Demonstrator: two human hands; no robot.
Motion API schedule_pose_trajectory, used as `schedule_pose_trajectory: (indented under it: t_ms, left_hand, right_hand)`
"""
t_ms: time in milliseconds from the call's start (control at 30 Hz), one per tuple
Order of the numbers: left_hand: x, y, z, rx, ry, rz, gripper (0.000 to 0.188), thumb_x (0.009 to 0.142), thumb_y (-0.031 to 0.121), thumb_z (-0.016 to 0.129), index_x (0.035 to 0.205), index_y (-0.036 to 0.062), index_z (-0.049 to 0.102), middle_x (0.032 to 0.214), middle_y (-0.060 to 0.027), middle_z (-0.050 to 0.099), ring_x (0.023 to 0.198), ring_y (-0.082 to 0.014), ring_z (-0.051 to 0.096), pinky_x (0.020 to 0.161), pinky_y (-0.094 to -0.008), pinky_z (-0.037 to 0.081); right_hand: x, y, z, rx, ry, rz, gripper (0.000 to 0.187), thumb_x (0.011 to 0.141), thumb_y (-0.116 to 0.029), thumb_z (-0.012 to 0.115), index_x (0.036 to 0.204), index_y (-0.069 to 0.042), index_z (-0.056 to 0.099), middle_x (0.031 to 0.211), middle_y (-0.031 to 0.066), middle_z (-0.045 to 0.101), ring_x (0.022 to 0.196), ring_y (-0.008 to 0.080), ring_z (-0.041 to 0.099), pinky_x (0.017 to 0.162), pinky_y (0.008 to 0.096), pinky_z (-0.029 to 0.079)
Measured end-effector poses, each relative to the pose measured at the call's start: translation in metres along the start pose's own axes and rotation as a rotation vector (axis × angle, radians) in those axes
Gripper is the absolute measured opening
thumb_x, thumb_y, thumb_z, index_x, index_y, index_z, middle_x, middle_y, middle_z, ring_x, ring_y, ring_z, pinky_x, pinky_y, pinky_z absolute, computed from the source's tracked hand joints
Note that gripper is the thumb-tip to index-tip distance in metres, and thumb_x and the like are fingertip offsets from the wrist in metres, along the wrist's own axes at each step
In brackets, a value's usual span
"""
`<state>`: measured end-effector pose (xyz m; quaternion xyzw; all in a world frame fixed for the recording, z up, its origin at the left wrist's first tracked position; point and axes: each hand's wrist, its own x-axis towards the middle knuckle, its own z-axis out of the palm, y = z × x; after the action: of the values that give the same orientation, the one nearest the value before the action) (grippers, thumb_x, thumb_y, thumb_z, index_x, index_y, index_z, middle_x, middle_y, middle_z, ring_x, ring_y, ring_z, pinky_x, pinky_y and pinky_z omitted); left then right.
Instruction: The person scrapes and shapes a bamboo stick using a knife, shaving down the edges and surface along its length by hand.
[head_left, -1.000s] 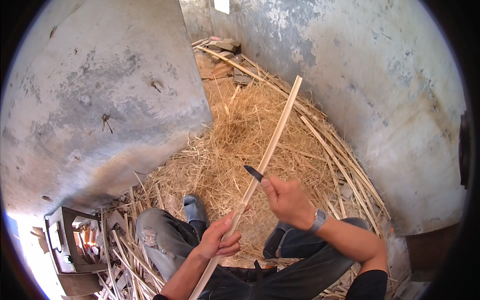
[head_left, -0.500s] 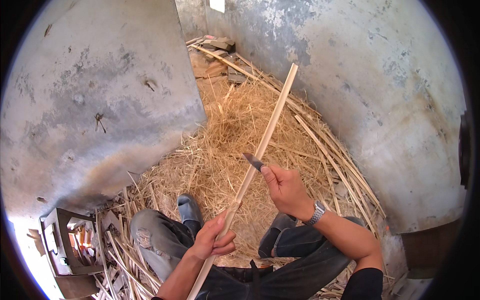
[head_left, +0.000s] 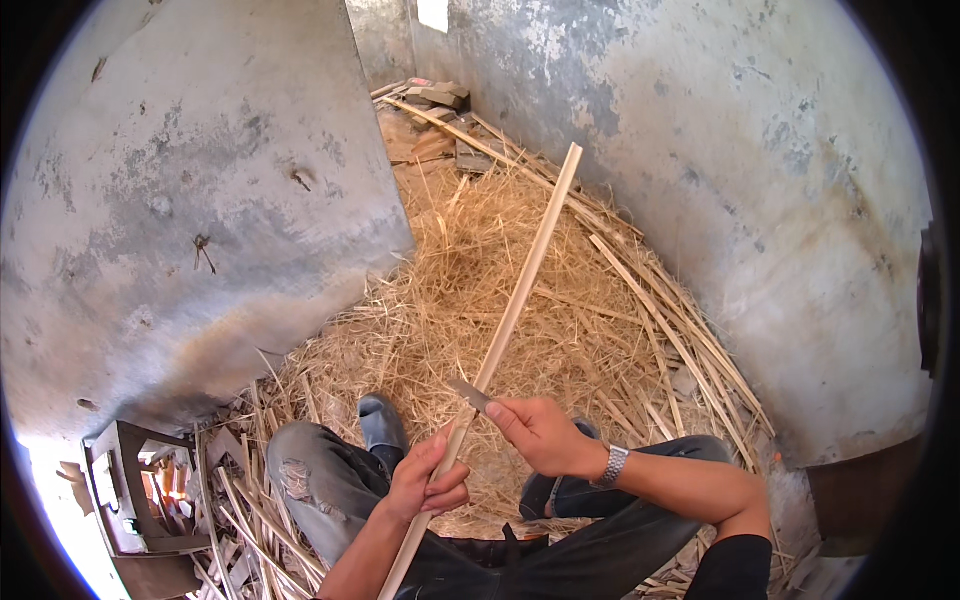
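Note:
A long pale bamboo strip (head_left: 528,270) slants from the bottom of the view up toward the far right. My left hand (head_left: 428,476) is closed around its lower part, above my left thigh. In my right hand (head_left: 545,434) is a knife (head_left: 468,393) with a short dark blade, its handle hidden by the fingers. The blade lies across the strip, just beyond my left hand. A metal watch (head_left: 612,466) is on my right wrist.
Thin shavings (head_left: 450,260) cover the floor ahead. Long strips (head_left: 665,310) lie along the curved right wall (head_left: 740,200). A grey wall (head_left: 200,200) stands at left, with a dark frame-like object (head_left: 150,490) below it. Wood blocks (head_left: 435,95) are piled at the back.
My right hand and the knife have moved down along the strip, closer to my left hand. The strip's far end has dropped slightly and shifted left. My left hand keeps its grip.

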<state>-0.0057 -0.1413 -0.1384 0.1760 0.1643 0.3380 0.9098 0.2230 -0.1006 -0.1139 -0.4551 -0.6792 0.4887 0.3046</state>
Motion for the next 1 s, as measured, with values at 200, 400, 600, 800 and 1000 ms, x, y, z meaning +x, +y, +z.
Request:
schedule_pose_trajectory:
  t_ms: [200, 400, 600, 800, 1000]
  left_hand:
    - [0.005, 0.000, -0.013, -0.063, -0.069, 0.071, 0.050, 0.113, 0.039, 0.034, 0.159, 0.0178, 0.032, 0.055, 0.0041, 0.034, 0.037, -0.0064, 0.029, 0.037, -0.0231, 0.029]
    - [0.006, -0.003, -0.004, 0.173, 0.059, 0.081, 0.056, 0.113, 0.036, 0.039, 0.164, 0.0147, 0.026, 0.058, 0.0042, 0.033, 0.044, -0.0061, 0.031, 0.044, -0.0217, 0.029]
    - [0.014, -0.020, 0.000, 0.587, 0.182, 0.180, 0.058, 0.113, 0.026, 0.044, 0.163, 0.0055, 0.025, 0.067, 0.0045, 0.035, 0.053, -0.0055, 0.031, 0.050, -0.0229, 0.030]
    - [0.008, -0.014, 0.004, 0.450, 0.132, 0.125, 0.056, 0.113, 0.025, 0.043, 0.163, 0.0070, 0.026, 0.065, 0.0046, 0.034, 0.052, -0.0056, 0.031, 0.050, -0.0228, 0.029]
    - [-0.001, -0.005, -0.001, 0.099, 0.022, 0.021, 0.056, 0.113, 0.035, 0.039, 0.164, 0.0167, 0.024, 0.056, 0.0048, 0.032, 0.043, -0.0060, 0.030, 0.043, -0.0237, 0.029]
  right_hand:
    - [0.005, 0.004, -0.011, 0.391, -0.246, 0.202, 0.048, 0.110, -0.041, 0.049, 0.077, -0.007, 0.055, 0.063, -0.0049, 0.045, 0.055, 0.0048, 0.043, 0.048, 0.0261, 0.034]
    - [0.011, -0.022, -0.029, 0.189, 0.220, 0.023, 0.032, 0.100, -0.035, 0.069, 0.090, -0.005, 0.071, 0.058, -0.0052, 0.047, 0.054, 0.0060, 0.043, 0.050, 0.0264, 0.035]
    - [0.006, -0.015, -0.020, -0.021, 0.133, 0.093, 0.031, 0.094, -0.033, 0.078, 0.091, -0.002, 0.073, 0.055, -0.0016, 0.051, 0.053, 0.0059, 0.045, 0.052, 0.0282, 0.040]
    - [0.012, -0.004, -0.034, 0.259, -0.013, 0.138, 0.021, 0.094, -0.021, 0.079, 0.090, 0.000, 0.074, 0.067, -0.0050, 0.059, 0.062, 0.0030, 0.048, 0.055, 0.0246, 0.039]
    - [0.011, 0.000, -0.045, 0.259, -0.231, 0.029, 0.024, 0.092, -0.024, 0.081, 0.091, -0.001, 0.073, 0.068, -0.0030, 0.060, 0.065, 0.0048, 0.050, 0.059, 0.0274, 0.042]
